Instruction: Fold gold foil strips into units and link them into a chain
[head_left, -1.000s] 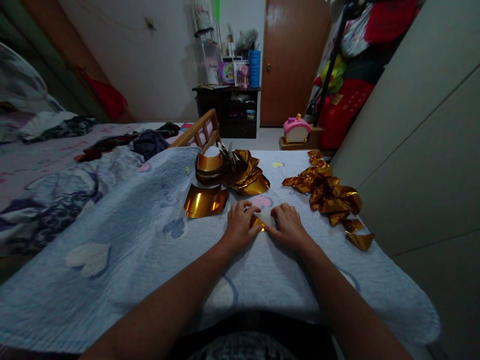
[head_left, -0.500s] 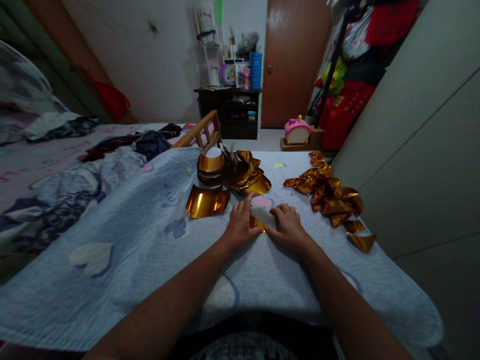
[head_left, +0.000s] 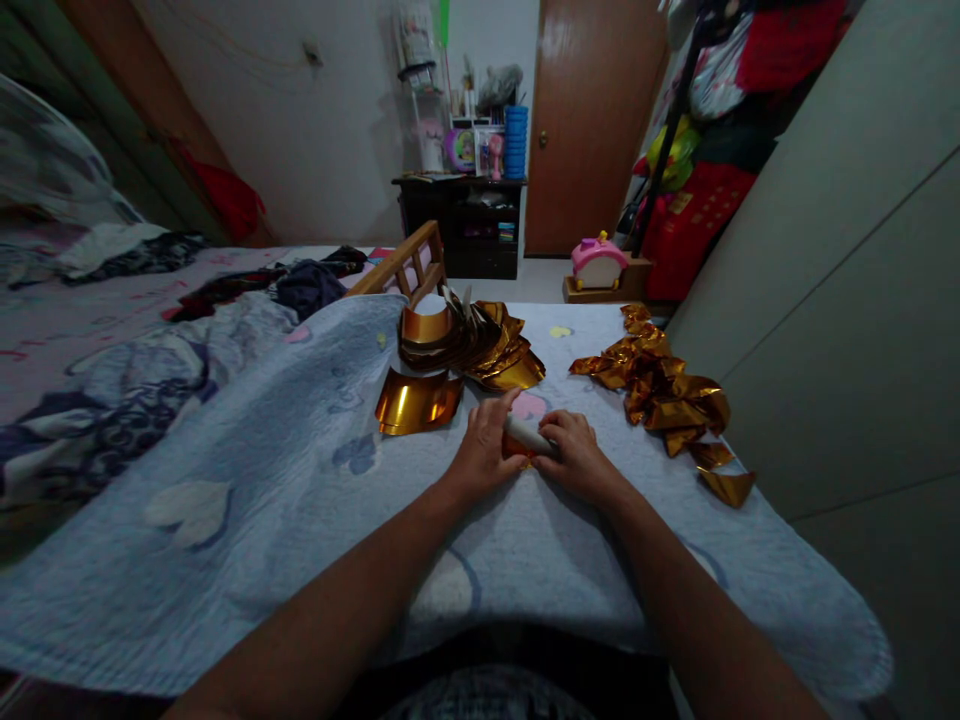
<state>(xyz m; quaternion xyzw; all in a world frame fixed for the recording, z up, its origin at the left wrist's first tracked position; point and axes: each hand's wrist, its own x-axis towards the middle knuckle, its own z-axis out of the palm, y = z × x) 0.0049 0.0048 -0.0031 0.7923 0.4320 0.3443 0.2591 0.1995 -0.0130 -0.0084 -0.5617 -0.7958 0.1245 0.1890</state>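
Between my two hands a gold foil sheet with a white back is curled into a rough roll, low over the bed cover. My left hand grips its left end, thumb below and fingers above. The right end is pinched by my right hand. Beyond my left hand lie curved gold sheets, with a fanned stack of gold sheets behind them. Folded gold foil pieces form a heap to the right.
A light blue quilted cover spreads under everything. Clothes lie at the left by a wooden rail. A pink toy stands past the far edge, and a pale cabinet borders the right side.
The sheet between my hands has curled over further, its white side now narrower and rounder. My hands stay nearly in place. The whole view has shifted slightly.
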